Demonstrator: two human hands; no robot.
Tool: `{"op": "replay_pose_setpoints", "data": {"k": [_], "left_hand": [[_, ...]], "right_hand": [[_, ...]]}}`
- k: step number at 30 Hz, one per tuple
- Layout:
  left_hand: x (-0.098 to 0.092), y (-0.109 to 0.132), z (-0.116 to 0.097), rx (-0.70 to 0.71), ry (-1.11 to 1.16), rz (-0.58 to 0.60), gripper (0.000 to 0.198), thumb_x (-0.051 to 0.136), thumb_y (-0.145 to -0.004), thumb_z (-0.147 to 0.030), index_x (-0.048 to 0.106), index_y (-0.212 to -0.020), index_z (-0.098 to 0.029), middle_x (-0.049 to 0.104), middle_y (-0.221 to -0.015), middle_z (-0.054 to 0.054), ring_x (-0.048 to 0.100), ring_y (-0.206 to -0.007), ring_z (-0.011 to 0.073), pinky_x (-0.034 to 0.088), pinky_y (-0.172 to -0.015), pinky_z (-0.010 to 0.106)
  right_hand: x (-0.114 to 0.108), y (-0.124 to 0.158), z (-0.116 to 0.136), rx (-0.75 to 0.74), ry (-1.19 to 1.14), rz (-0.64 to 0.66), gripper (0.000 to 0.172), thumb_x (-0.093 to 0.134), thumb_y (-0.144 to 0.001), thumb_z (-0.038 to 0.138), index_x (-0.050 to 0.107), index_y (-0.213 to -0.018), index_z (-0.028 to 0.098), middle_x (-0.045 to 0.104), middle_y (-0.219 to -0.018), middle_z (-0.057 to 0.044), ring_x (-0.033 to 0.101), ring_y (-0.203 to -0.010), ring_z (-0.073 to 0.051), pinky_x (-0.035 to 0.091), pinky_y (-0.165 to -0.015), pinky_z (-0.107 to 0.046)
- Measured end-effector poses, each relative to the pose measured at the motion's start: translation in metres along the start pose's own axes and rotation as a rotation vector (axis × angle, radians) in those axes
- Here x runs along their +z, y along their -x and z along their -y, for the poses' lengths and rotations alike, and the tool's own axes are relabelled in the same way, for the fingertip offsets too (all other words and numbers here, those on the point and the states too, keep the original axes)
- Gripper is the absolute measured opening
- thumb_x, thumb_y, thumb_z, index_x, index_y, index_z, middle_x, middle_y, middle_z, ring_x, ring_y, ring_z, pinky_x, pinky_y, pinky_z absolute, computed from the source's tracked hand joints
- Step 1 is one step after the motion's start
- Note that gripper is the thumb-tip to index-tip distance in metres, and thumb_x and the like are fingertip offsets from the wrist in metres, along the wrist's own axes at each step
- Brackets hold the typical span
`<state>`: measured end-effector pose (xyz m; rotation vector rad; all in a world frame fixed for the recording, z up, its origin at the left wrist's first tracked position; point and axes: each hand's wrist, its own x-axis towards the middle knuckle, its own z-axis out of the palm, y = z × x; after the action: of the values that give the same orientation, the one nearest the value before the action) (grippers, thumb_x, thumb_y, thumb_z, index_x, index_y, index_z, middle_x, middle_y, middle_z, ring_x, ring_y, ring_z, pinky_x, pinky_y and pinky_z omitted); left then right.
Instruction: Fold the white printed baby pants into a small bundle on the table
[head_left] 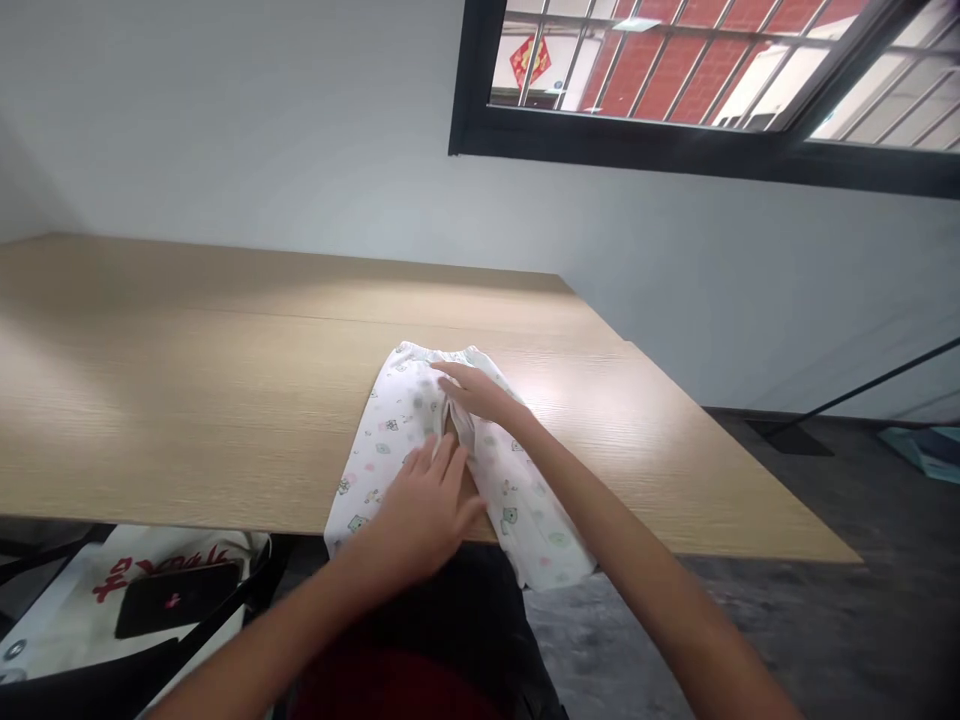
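A small pair of white patterned trousers (390, 430) lies spread on the wooden table (187, 400), waistband away from me and both leg ends hanging over the near edge. My left hand (427, 505) rests flat on the cloth near the crotch, fingers stretched out and close together. My right hand (476, 392) lies further up, near the waistband, with its fingers extended and pressing on the fabric between the two legs. Neither hand lifts the garment.
A white bag with red print (112, 575) and a dark phone-like object (176, 598) on it sit below the table at the left. A black-framed window (705, 150) is in the wall above. Grey floor lies to the right.
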<state>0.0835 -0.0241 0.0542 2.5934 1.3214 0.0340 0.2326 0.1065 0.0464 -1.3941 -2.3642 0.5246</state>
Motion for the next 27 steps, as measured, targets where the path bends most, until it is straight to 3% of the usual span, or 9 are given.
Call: {"op": "replay_pose_setpoints", "data": {"k": [3, 6, 8, 11, 14, 18, 20, 24, 27], "left_hand": [[0.002, -0.087, -0.005, 0.050, 0.016, -0.006, 0.060, 0.030, -0.096, -0.041, 0.020, -0.138, 0.000, 0.016, -0.143, 0.019, 0.012, -0.131, 0.0300, 0.018, -0.107, 0.040], [0.018, -0.124, -0.028, 0.028, 0.018, -0.016, 0.052, 0.028, -0.097, -0.030, 0.023, -0.136, 0.003, 0.019, -0.142, 0.020, 0.016, -0.130, 0.0313, 0.018, -0.106, 0.044], [0.034, -0.108, -0.053, 0.033, 0.024, -0.027, 0.051, 0.026, -0.097, -0.030, 0.024, -0.137, 0.001, 0.018, -0.143, 0.019, 0.015, -0.131, 0.0313, 0.016, -0.107, 0.048], [0.062, -0.053, -0.091, 0.131, 0.022, -0.116, 0.060, 0.026, -0.094, -0.047, 0.025, -0.139, -0.007, 0.016, -0.144, 0.019, 0.011, -0.131, 0.0355, 0.016, -0.104, 0.058], [0.091, -0.017, -0.115, 0.225, -0.103, -0.399, 0.078, 0.042, -0.081, -0.064, 0.038, -0.132, -0.005, 0.032, -0.135, 0.023, 0.017, -0.125, 0.0481, 0.025, -0.095, 0.067], [0.115, -0.025, -0.121, 0.181, -0.285, -0.726, 0.031, 0.050, -0.085, -0.027, 0.055, -0.112, -0.015, 0.050, -0.111, 0.013, 0.042, -0.109, 0.0445, 0.039, -0.082, 0.064], [0.118, -0.035, -0.120, 0.188, -0.229, -0.816, 0.022, 0.044, -0.086, -0.019, 0.058, -0.103, -0.017, 0.052, -0.104, 0.011, 0.046, -0.105, 0.0406, 0.040, -0.081, 0.063], [0.104, -0.036, -0.111, 0.269, 0.060, -0.723, 0.015, 0.044, -0.083, -0.015, 0.056, -0.091, -0.014, 0.055, -0.086, 0.011, 0.053, -0.090, 0.0310, 0.039, -0.085, 0.062], [0.073, -0.023, -0.096, 0.284, 0.345, -0.534, 0.030, 0.045, -0.076, -0.015, 0.052, -0.105, -0.010, 0.057, -0.085, 0.011, 0.055, -0.077, 0.0247, 0.049, -0.078, 0.046]], "right_hand": [[-0.014, 0.041, -0.027, 0.125, -0.092, -0.109, 0.043, 0.029, -0.088, 0.033, 0.051, -0.122, 0.020, 0.052, -0.126, -0.004, 0.049, -0.114, -0.018, 0.041, -0.097, -0.034], [-0.017, 0.064, -0.066, 0.136, -0.004, -0.116, 0.043, 0.028, -0.088, 0.031, 0.056, -0.118, 0.019, 0.054, -0.123, -0.006, 0.048, -0.115, -0.019, 0.037, -0.100, -0.037], [-0.013, 0.070, -0.088, 0.131, 0.117, -0.148, 0.043, 0.028, -0.088, 0.032, 0.055, -0.119, 0.022, 0.049, -0.129, -0.004, 0.043, -0.120, -0.020, 0.031, -0.104, -0.040], [-0.006, 0.070, -0.104, 0.228, 0.268, -0.191, 0.042, 0.029, -0.088, 0.036, 0.050, -0.124, 0.032, 0.042, -0.135, -0.001, 0.037, -0.124, -0.024, 0.028, -0.104, -0.045], [-0.003, 0.065, -0.107, 0.240, 0.299, -0.164, 0.042, 0.026, -0.089, 0.038, 0.048, -0.125, 0.034, 0.042, -0.135, 0.000, 0.037, -0.124, -0.023, 0.027, -0.104, -0.046], [-0.008, 0.056, -0.106, 0.207, 0.186, -0.167, 0.041, 0.031, -0.087, 0.031, 0.055, -0.120, 0.028, 0.047, -0.132, -0.001, 0.040, -0.122, -0.021, 0.023, -0.107, -0.044], [-0.013, 0.052, -0.101, 0.236, -0.001, -0.166, 0.037, 0.037, -0.084, 0.031, 0.060, -0.113, 0.025, 0.050, -0.128, -0.003, 0.042, -0.120, -0.021, 0.025, -0.106, -0.042], [-0.026, 0.048, -0.081, 0.343, -0.484, -0.150, 0.042, 0.048, -0.079, 0.045, 0.063, -0.107, 0.018, 0.061, -0.111, -0.007, 0.057, -0.098, -0.020, 0.045, -0.085, -0.034], [-0.035, 0.042, -0.065, 0.348, -0.579, -0.191, 0.047, 0.046, -0.078, 0.050, 0.063, -0.106, 0.015, 0.065, -0.098, -0.009, 0.060, -0.087, -0.021, 0.049, -0.072, -0.032]]}}
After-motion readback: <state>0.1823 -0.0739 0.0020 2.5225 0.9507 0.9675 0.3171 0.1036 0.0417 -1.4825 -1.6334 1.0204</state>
